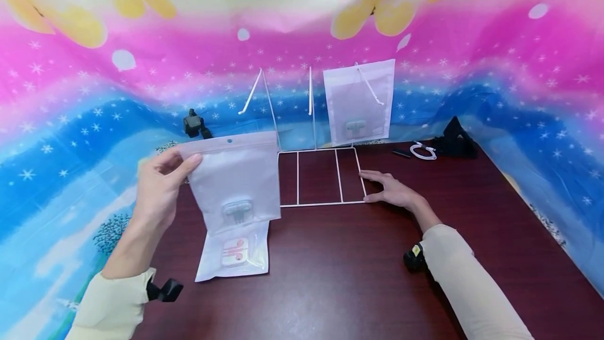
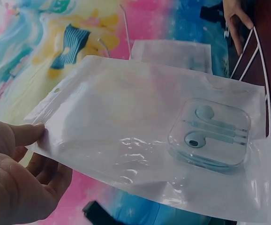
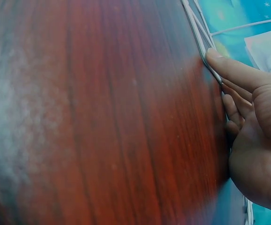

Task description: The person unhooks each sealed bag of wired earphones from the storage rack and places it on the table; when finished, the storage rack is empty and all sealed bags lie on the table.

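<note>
My left hand point(image 1: 160, 188) pinches the upper left corner of a white plastic bag point(image 1: 236, 177) with a small hang hole near its top edge. Through the bag's film, earphones in a clear square case point(image 2: 210, 136) show near its bottom. Below it on the table lies another bag point(image 1: 257, 256) with pinkish earphones, partly hidden by the held one. My right hand point(image 1: 394, 190), thumb and fingers spread, touches the right side of a white wire display rack point(image 1: 325, 203). A third bag point(image 1: 340, 101) hangs from the rack's right prong.
Two more white prongs, the left point(image 1: 250, 93) and the middle point(image 1: 310, 91), stick out from the rack. At the back right of the dark table point(image 1: 325, 282) lie a coiled white cable point(image 1: 423, 151) and a black item point(image 1: 455, 140). A patterned cloth point(image 1: 514, 93) stands around the table.
</note>
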The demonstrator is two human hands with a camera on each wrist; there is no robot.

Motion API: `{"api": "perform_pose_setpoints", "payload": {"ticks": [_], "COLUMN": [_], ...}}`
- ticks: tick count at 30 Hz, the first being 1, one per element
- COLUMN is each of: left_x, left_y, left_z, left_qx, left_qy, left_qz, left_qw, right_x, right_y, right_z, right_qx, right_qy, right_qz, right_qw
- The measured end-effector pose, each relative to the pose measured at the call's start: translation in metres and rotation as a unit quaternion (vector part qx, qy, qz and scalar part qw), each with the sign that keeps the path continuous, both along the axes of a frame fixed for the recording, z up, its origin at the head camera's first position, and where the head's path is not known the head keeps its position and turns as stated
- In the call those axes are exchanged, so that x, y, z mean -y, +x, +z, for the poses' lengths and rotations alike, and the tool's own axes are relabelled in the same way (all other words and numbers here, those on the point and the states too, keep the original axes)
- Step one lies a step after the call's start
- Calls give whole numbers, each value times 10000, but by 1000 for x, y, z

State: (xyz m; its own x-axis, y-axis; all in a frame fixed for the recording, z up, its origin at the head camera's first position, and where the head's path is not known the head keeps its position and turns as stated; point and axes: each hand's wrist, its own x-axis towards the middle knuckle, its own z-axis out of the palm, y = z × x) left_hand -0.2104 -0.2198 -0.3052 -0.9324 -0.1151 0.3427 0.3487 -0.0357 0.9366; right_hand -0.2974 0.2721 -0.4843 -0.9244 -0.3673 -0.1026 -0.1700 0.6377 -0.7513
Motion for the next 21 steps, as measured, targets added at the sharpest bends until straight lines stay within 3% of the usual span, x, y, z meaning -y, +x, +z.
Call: {"api": "perform_pose_setpoints", "payload": {"ticks": [11,14,21], "left_x": [53,70,110], "left_y": [15,20,27], "left_z": [-4,-7,-11], "left_qx": [-71,-25,279], "left_qy": [905,1234,1578], "left_qz": [752,884,1570], "left_qw": [9930,9884,9745], "right_x": [-1,-1,0], "right_y": [0,0,-1], "right_z": [-1,-1,0], "right_qx": [-81,-56,6], "right_qy": [-6,25,98], "right_qz": [63,31,-37], "right_qw": [9999,10000,9999]}}
